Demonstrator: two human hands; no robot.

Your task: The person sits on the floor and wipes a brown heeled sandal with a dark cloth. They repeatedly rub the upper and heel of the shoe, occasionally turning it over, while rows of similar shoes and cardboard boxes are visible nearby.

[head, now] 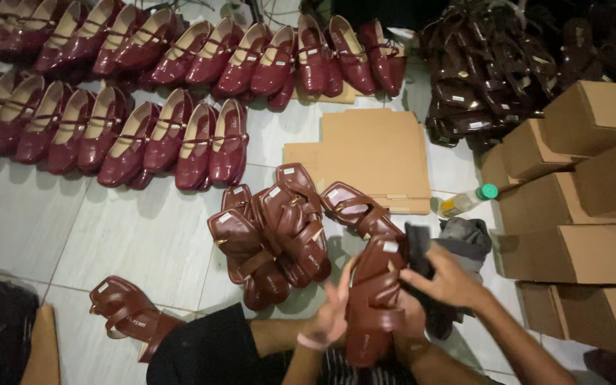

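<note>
Two hands are on one brown strappy sandal (373, 299) down at six o'clock, right over the person's lap. It stands nearly upright, long axis running twelve to six, toe end high, heel end low near the knees. The left hand (331, 319) sits on its nine o'clock edge, a little blurred, fingers curled about the side of the sole. The right hand (445, 279) comes in from three o'clock, fingers closed on a dark cloth (418, 251) pressed against the upper straps. So the sandal lies between the two hands, the left lower down and the right up nearer the toe; both are touching it.

At ten o'clock from the grip, a heap of matching brown sandals (272, 232) lies on the pale tiled floor (108, 242), and one lone sandal (126, 314) rests out at nine o'clock. Rows of glossy red strap shoes (144, 135) fill the far floor from ten to twelve. Flattened cardboard (368, 153) lies at twelve, a small green-capped bottle (468, 199) at two, and stacked brown boxes (579, 214) at three.
</note>
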